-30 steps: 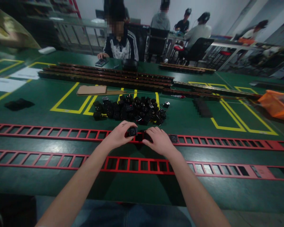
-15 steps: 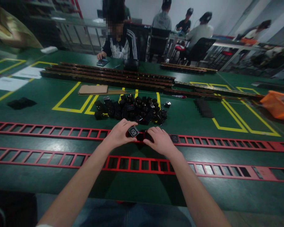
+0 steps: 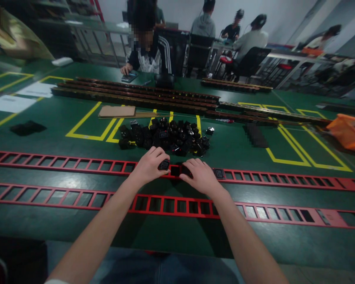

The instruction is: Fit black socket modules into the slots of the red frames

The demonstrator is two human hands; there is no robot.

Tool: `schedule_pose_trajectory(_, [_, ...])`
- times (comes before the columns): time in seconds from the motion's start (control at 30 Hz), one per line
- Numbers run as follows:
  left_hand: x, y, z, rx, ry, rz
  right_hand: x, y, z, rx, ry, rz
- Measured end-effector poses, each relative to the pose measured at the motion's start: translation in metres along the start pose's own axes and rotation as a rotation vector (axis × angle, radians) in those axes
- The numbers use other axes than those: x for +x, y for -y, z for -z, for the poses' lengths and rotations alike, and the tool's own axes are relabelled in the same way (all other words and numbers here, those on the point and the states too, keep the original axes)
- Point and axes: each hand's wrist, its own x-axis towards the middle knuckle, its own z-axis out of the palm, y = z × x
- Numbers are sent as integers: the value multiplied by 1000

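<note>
My left hand point(image 3: 152, 163) pinches a black power socket point(image 3: 164, 165) between thumb and fingers, just above the upper red slotted rail point(image 3: 124, 167). The socket is tilted, its face mostly turned from view. Over the same rail, my right hand point(image 3: 199, 173) is curled with thumb and fingers around a dark piece point(image 3: 185, 170) that they largely cover; its kind cannot be made out. Between the hands shows a dark slot of the rail. Another socket point(image 3: 219, 173) sits in the rail just right of my right hand. Behind both hands lies a pile of black sockets point(image 3: 162, 136).
A second red slotted rail point(image 3: 168, 206) runs parallel, nearer to me. Long dark strips point(image 3: 136, 94) lie across the far table, with a cardboard piece point(image 3: 116, 111) before them. An orange bin point(image 3: 347, 132) stands at right. Across the table a person sits holding a phone point(image 3: 129, 77).
The socket in my left hand has turned, so its face, plain to see before, is now mostly hidden. It has also shifted slightly left. My right hand has hardly moved.
</note>
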Motion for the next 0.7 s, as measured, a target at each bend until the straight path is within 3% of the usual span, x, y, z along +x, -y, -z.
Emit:
schedule_pose_trajectory(0.4, [0, -2, 1, -20, -7, 26, 1, 0, 0, -3, 3, 0])
schedule_pose_trajectory(0.7, [0, -1, 0, -48, -113, 40, 1, 0, 0, -2, 2, 1])
